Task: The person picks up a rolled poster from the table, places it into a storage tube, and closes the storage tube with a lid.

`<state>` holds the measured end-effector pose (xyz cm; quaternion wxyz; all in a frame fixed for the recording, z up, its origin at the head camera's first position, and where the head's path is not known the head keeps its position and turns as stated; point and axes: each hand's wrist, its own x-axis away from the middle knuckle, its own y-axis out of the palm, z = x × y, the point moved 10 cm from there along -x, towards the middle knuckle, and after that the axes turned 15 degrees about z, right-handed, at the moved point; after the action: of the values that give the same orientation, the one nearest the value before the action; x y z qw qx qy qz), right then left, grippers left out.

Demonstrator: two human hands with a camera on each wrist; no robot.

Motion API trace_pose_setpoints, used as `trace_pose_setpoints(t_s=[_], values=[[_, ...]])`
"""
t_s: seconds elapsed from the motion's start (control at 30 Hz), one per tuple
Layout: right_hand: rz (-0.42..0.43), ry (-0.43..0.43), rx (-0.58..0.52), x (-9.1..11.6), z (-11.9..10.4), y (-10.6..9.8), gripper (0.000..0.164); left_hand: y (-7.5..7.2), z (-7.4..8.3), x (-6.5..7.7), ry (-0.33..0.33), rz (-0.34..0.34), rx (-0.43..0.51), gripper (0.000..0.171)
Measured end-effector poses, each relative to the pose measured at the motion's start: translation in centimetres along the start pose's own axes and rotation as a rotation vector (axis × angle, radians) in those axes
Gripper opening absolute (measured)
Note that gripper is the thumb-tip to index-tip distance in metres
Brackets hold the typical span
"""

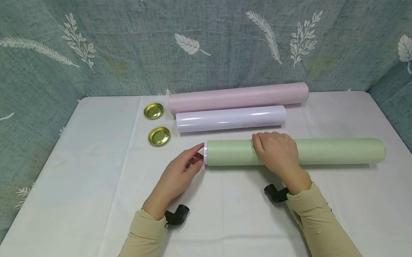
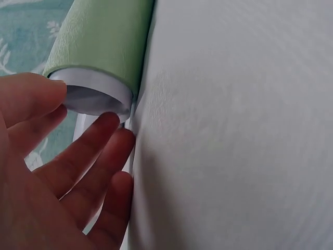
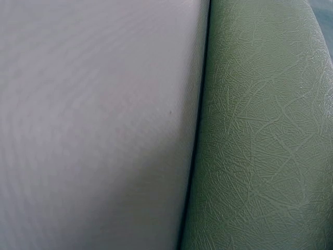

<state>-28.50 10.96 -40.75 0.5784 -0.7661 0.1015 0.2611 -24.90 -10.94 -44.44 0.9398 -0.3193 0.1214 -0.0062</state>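
A long green tube point(image 1: 340, 150) with a textured surface lies across the white table, with a white inner rim point(image 1: 205, 153) showing at its left end. My right hand point(image 1: 276, 151) lies over the tube's middle and grips it from above. At the left end, my left hand point(image 1: 177, 174) has its fingers spread loosely, with fingertips at the rim. Up close in the left wrist view, one fingertip point(image 2: 57, 94) touches the white rim point(image 2: 112, 89), and the tube's mouth is hollow. Only the green surface point(image 3: 260, 135) and tabletop appear in the right wrist view; the hand is hidden there.
Behind the green tube lie a shiny white roll point(image 1: 231, 119) and a longer pink tube point(image 1: 238, 98). Two gold round lids point(image 1: 159, 136) sit left of them. A patterned curtain point(image 1: 216, 33) hangs along the table's back and sides.
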Motion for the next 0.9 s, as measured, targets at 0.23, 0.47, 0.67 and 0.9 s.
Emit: trace_pose_setpoints(t_s=[0.23, 0.47, 0.67, 0.9], values=[[-0.002, -0.006, 0.000, 0.0, -0.1, 0.1, 0.046, 0.6, -0.2, 0.2, -0.056, -0.034, 0.036, 0.050], [0.013, -0.011, 0.000, 0.0, -0.1, 0.0, 0.046, 0.9, -0.2, 0.4, -0.063, -0.058, 0.025, 0.051], [0.021, -0.012, 0.010, 0.0, -0.1, -0.1, 0.046, 1.1, -0.1, 0.4, -0.060, -0.063, 0.038, 0.050], [0.011, -0.005, 0.010, 0.0, 0.0, -0.1, 0.046, 1.3, 0.1, 0.6, -0.072, -0.070, 0.069, 0.047]])
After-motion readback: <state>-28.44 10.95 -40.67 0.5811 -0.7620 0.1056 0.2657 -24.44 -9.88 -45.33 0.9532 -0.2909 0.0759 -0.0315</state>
